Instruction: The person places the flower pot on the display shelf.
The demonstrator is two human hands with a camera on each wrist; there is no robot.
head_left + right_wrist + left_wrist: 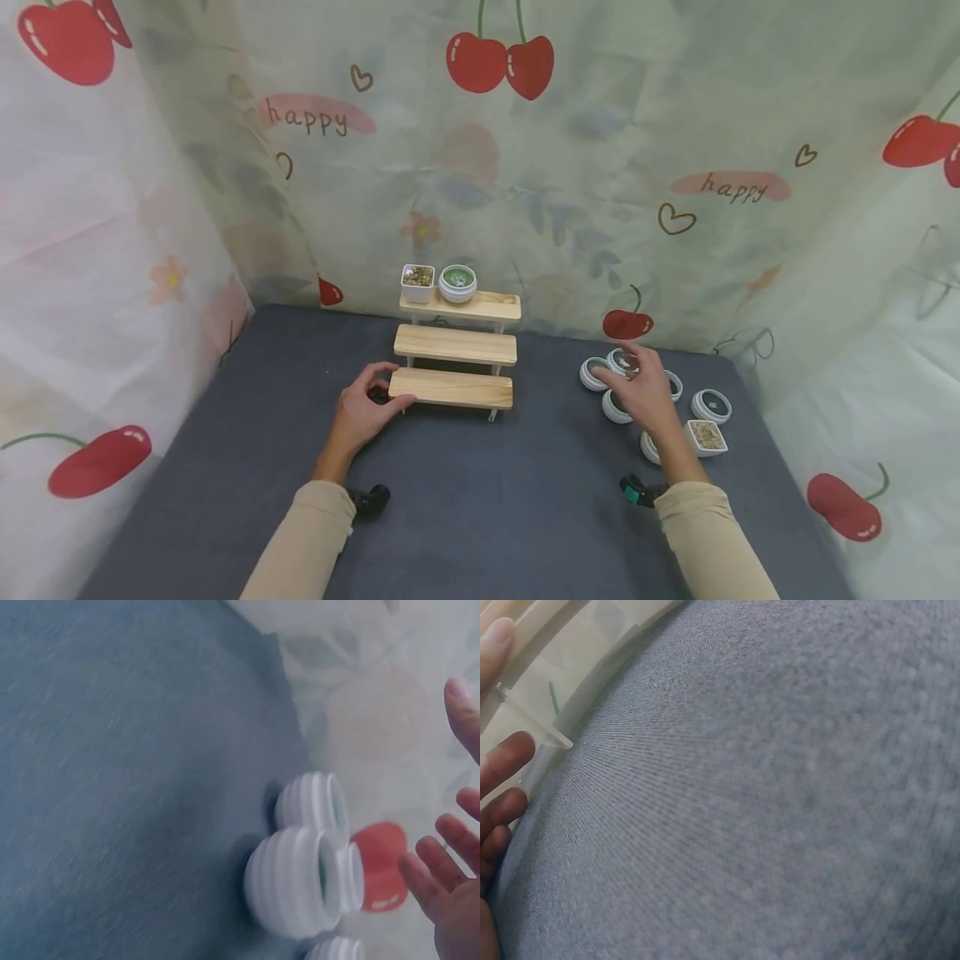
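Note:
A tiered wooden display stand with three boards stands on the dark cloth. My left hand holds the left end of its lowest board, thumb at the front edge and index finger at the back corner. In the left wrist view the thumb lies against the board, beside a clear leg. My right hand hovers over a group of white pots, fingers spread and holding nothing. Ribbed round pots show below it in the right wrist view; the hand partly hides some in the head view.
On the top board sit a square pot of gravel and a round pot with a green top. At right lie another round pot and a square gravel pot. A cherry-printed curtain borders the table.

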